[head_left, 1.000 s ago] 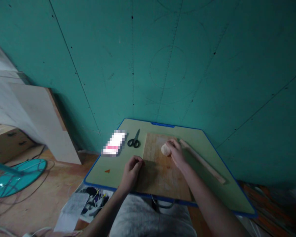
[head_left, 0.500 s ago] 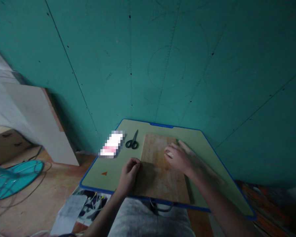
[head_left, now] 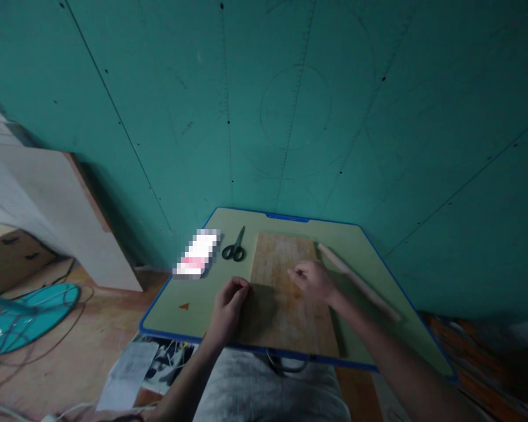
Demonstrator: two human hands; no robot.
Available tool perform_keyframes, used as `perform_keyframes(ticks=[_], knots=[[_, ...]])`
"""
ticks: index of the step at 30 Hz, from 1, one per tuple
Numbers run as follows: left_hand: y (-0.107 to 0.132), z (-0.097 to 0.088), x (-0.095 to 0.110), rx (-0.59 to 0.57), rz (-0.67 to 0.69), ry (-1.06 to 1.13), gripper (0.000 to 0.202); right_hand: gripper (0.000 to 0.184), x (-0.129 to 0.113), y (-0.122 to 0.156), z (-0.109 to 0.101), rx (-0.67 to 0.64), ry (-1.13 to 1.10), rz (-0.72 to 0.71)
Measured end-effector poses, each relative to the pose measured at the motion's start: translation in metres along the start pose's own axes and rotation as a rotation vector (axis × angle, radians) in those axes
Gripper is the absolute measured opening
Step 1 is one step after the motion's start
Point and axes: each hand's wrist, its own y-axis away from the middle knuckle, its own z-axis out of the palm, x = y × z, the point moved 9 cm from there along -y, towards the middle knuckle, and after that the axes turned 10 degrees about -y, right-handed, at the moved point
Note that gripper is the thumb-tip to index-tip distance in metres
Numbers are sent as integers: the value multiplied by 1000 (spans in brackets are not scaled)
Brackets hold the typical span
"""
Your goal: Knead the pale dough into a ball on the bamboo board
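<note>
My left hand is at the left edge of a wooden board, its fingers curled and thumb against the forefinger. Whatever may be in that pinch is too small or hidden to make out. Over the right half of the board is my right hand, fingers bent together and pointing left. Any object between its fingertips is likewise hidden. To the right of the board lies a slim pale wooden rod. Dark-handled scissors lie beyond my left hand, on the far left of the table.
The pale green tabletop has a blue rim and stands close to a green wall. A pixelated phone-like rectangle and a small orange triangular mark are on its left. Cables and a turquoise round base occupy the floor.
My right hand has drawn slightly left and toward me over the board, its fingers closer together. The rod shows more clearly now. My left hand has barely moved; the view has shifted a little.
</note>
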Motion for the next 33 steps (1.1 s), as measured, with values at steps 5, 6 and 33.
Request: perform_keyframes(ticks=[5, 6, 33], knots=[[1, 1, -2, -10, -15, 49, 18, 52, 26, -12, -11, 186, -305, 172], [0, 2, -3, -10, -15, 52, 18, 54, 33, -12, -13, 234, -366, 204], [0, -1, -1, 14, 4, -25, 22, 32, 25, -37, 8, 418, -615, 169]])
